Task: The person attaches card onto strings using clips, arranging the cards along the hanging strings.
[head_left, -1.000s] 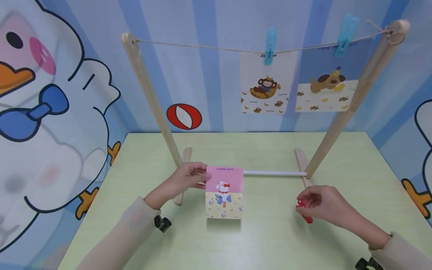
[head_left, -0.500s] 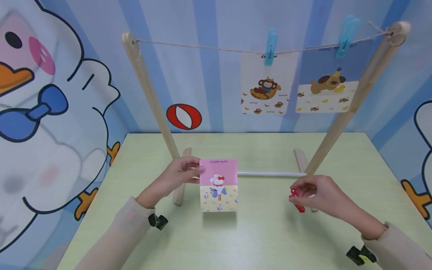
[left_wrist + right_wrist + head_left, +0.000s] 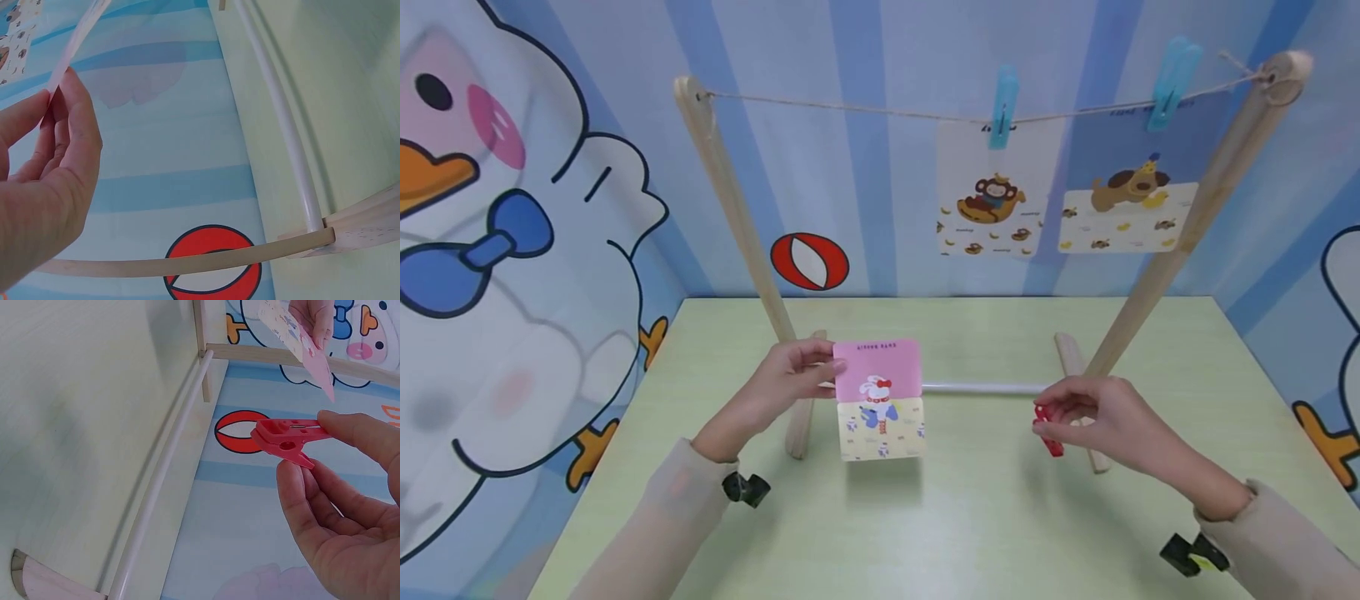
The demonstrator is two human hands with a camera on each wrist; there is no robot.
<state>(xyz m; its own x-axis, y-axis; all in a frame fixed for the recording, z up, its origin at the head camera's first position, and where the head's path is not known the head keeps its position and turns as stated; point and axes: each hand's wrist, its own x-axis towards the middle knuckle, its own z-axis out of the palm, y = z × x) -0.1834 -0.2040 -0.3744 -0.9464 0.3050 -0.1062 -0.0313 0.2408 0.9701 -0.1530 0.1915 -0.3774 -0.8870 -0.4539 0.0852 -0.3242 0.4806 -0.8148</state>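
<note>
A pink and cream picture card (image 3: 880,429) with a white rabbit on it hangs in the air above the table. My left hand (image 3: 775,392) pinches its left edge between thumb and fingers; in the left wrist view the card (image 3: 78,37) shows nearly edge-on. To the right, my right hand (image 3: 1105,425) holds a red clothespin (image 3: 1049,433). In the right wrist view the thumb and fingertips sit on the two handle ends of the clothespin (image 3: 284,437). Both hands are below the twine (image 3: 850,106), apart from each other.
The twine runs between two wooden posts (image 3: 733,200) joined low down by a white rod (image 3: 977,389). A monkey card (image 3: 988,225) and a dog card (image 3: 1127,221) hang at its right half from blue clothespins (image 3: 1003,108). The pale green table (image 3: 985,517) lies beneath; a printed backdrop stands behind.
My left hand has carried the rabbit card up and slightly left. My right hand has moved up and left with the red clothespin. The hanging cards stay put.
</note>
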